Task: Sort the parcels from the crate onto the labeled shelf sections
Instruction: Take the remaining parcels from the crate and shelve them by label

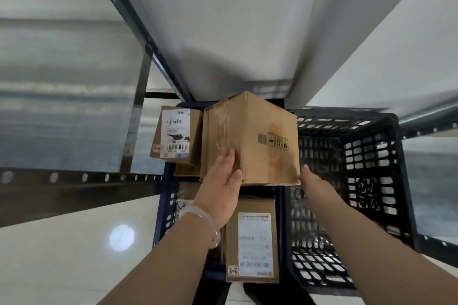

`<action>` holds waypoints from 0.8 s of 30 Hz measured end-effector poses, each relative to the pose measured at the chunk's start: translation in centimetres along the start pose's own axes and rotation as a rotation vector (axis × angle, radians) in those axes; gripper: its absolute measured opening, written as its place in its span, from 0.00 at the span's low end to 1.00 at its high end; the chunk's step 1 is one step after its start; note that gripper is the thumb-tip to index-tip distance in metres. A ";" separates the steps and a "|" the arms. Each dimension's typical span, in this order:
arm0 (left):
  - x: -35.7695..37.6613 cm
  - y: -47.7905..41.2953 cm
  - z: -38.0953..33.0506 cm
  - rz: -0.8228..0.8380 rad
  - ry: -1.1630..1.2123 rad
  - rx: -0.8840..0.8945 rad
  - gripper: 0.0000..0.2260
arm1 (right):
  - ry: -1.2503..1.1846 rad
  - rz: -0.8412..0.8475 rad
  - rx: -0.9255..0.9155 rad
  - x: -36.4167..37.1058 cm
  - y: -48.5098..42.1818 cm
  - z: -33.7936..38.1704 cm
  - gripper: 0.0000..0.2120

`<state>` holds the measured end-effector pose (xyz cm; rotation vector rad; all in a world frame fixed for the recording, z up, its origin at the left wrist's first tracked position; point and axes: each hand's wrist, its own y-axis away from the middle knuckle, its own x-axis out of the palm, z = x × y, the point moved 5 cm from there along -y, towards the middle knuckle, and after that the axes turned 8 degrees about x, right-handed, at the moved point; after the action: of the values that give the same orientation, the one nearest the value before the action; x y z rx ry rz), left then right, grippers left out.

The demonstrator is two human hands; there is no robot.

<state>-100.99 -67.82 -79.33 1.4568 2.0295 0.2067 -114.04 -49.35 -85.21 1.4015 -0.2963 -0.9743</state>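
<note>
A large brown cardboard box [257, 141] with handling symbols printed on its side is held up above a dark blue crate [162, 208]. My left hand [220, 188] presses flat against its left face, a clear bangle on the wrist. My right hand [314, 183] grips the box's lower right corner, fingers mostly hidden behind it. In the blue crate lie more parcels: a labelled box [177, 135] at the far left and a flat labelled box [252, 240] near me. A white shelf board [235, 20] stretches away above the box.
A black perforated crate [359, 181] stands to the right of the blue one; I see no parcels in it. Dark metal shelf rails [74, 178] run at the left and right. Glossy pale floor [62, 255] lies at the lower left.
</note>
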 end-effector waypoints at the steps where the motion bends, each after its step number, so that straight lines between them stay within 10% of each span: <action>1: 0.3 -0.2 0.4 0.011 -0.011 0.005 0.24 | -0.021 0.008 0.026 0.5 -0.4 -0.2 0.30; 16: 1.1 1.2 1.8 0.031 -0.114 -0.019 0.27 | -0.043 0.049 -0.003 0.5 -0.2 -0.6 0.31; 24: 0.4 2.2 -0.3 -0.122 -0.080 0.065 0.28 | -0.520 0.127 -0.054 -0.6 2.1 -3.1 0.20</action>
<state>-99.50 -66.60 -78.23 1.3530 2.0683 0.0308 -111.42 -47.08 -83.74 1.0489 -0.7300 -1.2213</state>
